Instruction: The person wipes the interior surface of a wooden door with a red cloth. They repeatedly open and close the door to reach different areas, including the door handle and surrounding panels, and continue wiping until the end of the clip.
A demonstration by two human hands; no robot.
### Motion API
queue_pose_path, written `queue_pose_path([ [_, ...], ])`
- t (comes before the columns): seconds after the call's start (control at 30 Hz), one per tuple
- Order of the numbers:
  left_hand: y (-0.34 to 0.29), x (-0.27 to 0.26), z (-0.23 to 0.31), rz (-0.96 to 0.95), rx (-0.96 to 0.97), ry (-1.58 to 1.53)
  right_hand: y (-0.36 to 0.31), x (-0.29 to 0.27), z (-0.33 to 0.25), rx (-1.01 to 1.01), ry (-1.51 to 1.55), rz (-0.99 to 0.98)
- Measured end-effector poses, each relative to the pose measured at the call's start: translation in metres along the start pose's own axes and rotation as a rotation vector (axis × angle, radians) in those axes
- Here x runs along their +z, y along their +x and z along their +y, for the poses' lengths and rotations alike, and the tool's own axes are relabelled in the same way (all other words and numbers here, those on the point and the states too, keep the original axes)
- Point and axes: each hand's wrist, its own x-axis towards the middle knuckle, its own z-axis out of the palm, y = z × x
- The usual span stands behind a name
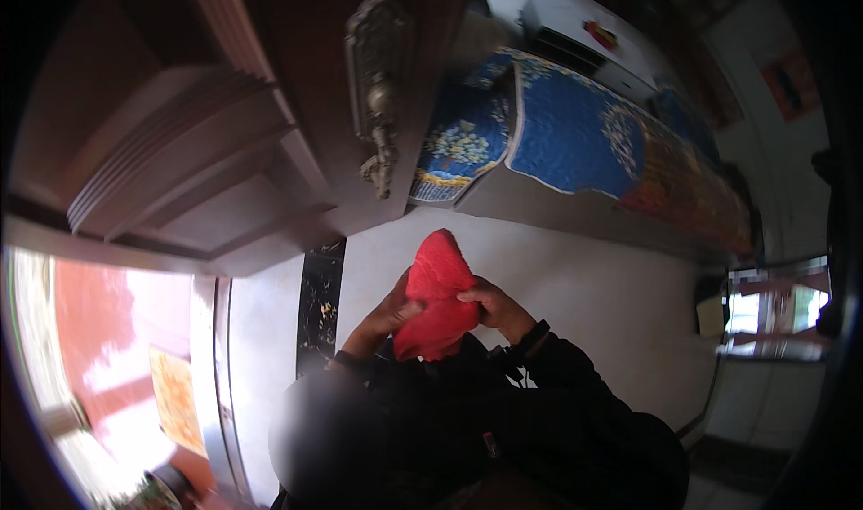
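Cloth, red (438,294), bunched upright between both hands at chest height, above the pale floor (575,285). Left hand (388,317) and right hand (494,308) each closed on a side, gathering its folds. Wooden door (225,106) with ornate brass handle (378,97) just ahead.
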Motion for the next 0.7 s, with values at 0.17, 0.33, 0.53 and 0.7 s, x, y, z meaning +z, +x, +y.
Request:
queue_pose_path([
  [0.17,-0.001,0.038,-0.014,0.116,0.077,-0.412,0.013,-0.03,-0.01,0.206,0.134,-0.126],
  [0.33,0.011,0.079,-0.043,0.383,0.24,-0.589,0.024,-0.06,-0.043,0.375,-0.106,-0.279],
  [0.53,0.012,0.139,-0.076,0.803,0.442,-0.63,0.034,-0.083,-0.06,0.499,-0.331,-0.37],
  [0.7,-0.011,0.16,-0.097,0.806,0.714,-0.783,0.035,-0.073,-0.032,0.658,-0.507,-0.363],
])
